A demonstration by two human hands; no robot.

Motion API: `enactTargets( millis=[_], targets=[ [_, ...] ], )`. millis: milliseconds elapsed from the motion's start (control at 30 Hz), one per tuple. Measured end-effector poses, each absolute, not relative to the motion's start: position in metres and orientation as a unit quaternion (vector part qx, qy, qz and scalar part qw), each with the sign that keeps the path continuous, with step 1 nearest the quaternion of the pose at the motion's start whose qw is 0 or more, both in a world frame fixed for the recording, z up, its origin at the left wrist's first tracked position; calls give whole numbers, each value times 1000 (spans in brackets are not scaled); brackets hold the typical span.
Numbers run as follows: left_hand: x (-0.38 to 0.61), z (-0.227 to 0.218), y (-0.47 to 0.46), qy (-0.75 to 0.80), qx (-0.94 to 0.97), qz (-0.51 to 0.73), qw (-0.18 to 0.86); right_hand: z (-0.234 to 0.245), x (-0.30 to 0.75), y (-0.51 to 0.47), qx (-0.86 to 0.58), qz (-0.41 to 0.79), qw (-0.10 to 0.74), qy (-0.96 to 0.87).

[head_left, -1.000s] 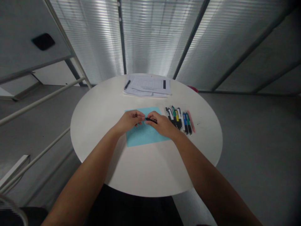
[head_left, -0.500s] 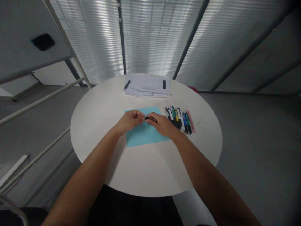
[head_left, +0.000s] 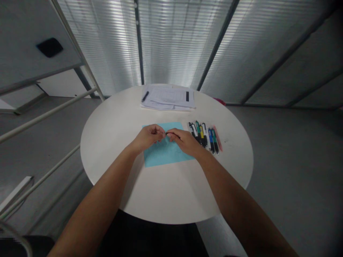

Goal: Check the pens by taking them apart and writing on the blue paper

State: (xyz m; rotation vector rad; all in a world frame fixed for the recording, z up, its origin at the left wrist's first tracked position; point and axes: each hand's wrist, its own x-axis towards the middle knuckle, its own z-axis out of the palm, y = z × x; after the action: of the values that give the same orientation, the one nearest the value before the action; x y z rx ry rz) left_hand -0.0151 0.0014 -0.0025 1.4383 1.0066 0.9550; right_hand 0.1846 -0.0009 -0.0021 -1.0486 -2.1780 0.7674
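Note:
Over a light blue sheet of paper (head_left: 163, 153), my two hands meet fingertip to fingertip. My right hand (head_left: 182, 138) is closed round a dark pen (head_left: 166, 134), most of which its fingers hide. My left hand (head_left: 149, 137) pinches at the pen's left end; the small part between those fingertips is too fine to make out. Just right of my right hand lies a row of several pens (head_left: 202, 135) with white, green, yellow and blue barrels and black grips.
A stack of printed papers (head_left: 168, 97) lies at the far side of the round white table (head_left: 171, 192), with a black pen (head_left: 145, 96) on its left. A pink strip (head_left: 218, 138) borders the pen row. Metal rails (head_left: 48, 114) stand left of the table.
The right fingers have turned a little round the pen, and less of its dark barrel shows. Both hands stay in nearly the same place.

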Motion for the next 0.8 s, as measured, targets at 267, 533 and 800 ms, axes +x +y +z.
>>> enactTargets(
  millis=[267, 533, 800],
  targets=[
    [-16, 1, 2, 420, 609, 412, 532, 1, 185, -3, -406, 290, 310, -809],
    [-49, -8, 12, 607, 700, 338, 164, -3, 190, -1, -420, 287, 316, -801],
    [-44, -10, 12, 661, 714, 194, 125, -5, 190, 0, -425, 267, 296, -813]
  ],
)
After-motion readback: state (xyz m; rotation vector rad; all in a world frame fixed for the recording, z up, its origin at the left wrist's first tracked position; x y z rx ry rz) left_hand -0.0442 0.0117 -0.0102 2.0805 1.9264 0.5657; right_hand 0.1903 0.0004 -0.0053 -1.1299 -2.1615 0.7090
